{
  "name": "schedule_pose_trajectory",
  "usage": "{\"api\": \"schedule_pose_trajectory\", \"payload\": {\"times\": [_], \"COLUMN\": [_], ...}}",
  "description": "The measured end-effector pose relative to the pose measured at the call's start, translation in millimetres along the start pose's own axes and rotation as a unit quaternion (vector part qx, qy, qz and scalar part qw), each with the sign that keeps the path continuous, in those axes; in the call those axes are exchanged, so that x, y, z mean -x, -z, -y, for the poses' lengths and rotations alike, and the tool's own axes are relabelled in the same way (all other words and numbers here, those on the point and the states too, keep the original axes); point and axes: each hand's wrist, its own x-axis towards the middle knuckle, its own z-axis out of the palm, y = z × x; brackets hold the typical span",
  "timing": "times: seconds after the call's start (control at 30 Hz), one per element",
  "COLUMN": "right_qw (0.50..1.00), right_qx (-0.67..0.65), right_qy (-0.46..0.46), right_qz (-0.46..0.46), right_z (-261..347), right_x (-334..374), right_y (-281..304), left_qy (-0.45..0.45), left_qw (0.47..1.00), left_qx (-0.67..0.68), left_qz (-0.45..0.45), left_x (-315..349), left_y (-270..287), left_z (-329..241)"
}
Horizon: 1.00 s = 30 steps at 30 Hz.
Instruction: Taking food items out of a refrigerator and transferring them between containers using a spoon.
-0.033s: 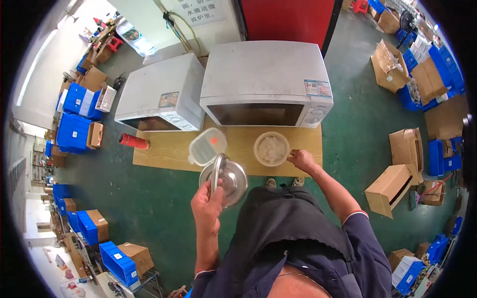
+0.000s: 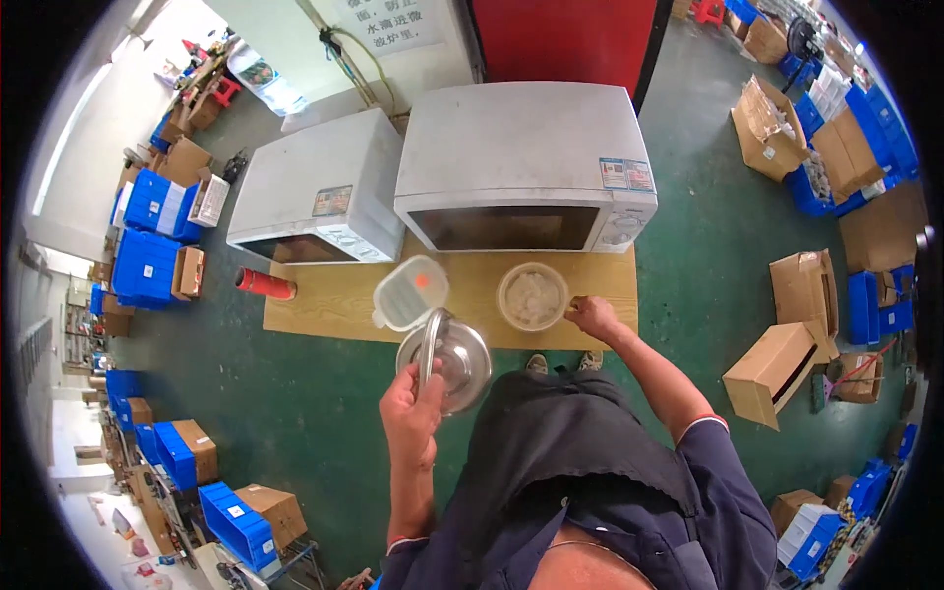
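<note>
My left hand (image 2: pixel 411 401) is closed round the arched handle of a shiny, round stainless-steel kettle (image 2: pixel 462 366). It hangs just in front of the wooden table (image 2: pixel 329 313); no spout shows. On the table's right part stands a round, pale plastic tub (image 2: pixel 505 313) with whitish translucent pieces (image 2: pixel 534 295) inside. My right hand (image 2: pixel 594 318) pinches its right rim, thumb and fingers together. Left of the tub, near the kettle, lies a clear plastic lid (image 2: pixel 411 293) with rounded corners and an orange spot.
Along the table's back stand a large white microwave (image 2: pixel 521 143) and a smaller one (image 2: pixel 305 187), both with doors closed. A red flask (image 2: pixel 265 283) is at the left end. Cardboard boxes (image 2: pixel 772 374) and blue bins (image 2: pixel 147 264) stand on the green floor at both sides.
The tub has shifted very slightly left, together with my right hand. My left hand keeps the kettle in nearly the same place.
</note>
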Motion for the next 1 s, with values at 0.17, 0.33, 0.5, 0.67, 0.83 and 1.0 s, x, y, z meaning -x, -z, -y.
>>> {"api": "schedule_pose_trajectory", "payload": {"times": [0.17, 0.33, 0.5, 0.67, 0.83, 1.0], "right_qw": [0.999, 0.996, 0.984, 0.912, 0.842, 0.742], "right_qx": [0.041, -0.044, 0.001, -0.073, -0.139, -0.167], "right_qy": [0.014, -0.03, -0.172, -0.385, -0.505, -0.619], "right_qz": [0.032, -0.074, -0.042, -0.125, -0.129, -0.197], "right_z": [21.2, 3.3, -114.4, -279.3, -371.7, -411.4], "right_x": [-4.6, 27.6, 105.7, 233.1, 385.3, 498.9], "right_y": [-14.1, -10.0, 17.7, -4.1, 8.5, 37.0], "left_qy": [0.019, 0.033, 0.033, 0.057, 0.081, 0.108], "left_qw": [0.998, 0.991, 0.968, 0.947, 0.907, 0.869], "left_qx": [-0.023, -0.049, -0.113, -0.134, -0.137, -0.129], "left_qz": [0.047, 0.124, 0.221, 0.285, 0.391, 0.466], "left_x": [10.7, 16.4, 22.9, 30.3, 34.8, 34.9], "left_y": [-13.0, -49.7, -122.3, -212.4, -303.7, -419.2], "left_z": [-3.5, -1.0, 15.5, 53.9, 100.2, 155.0]}}
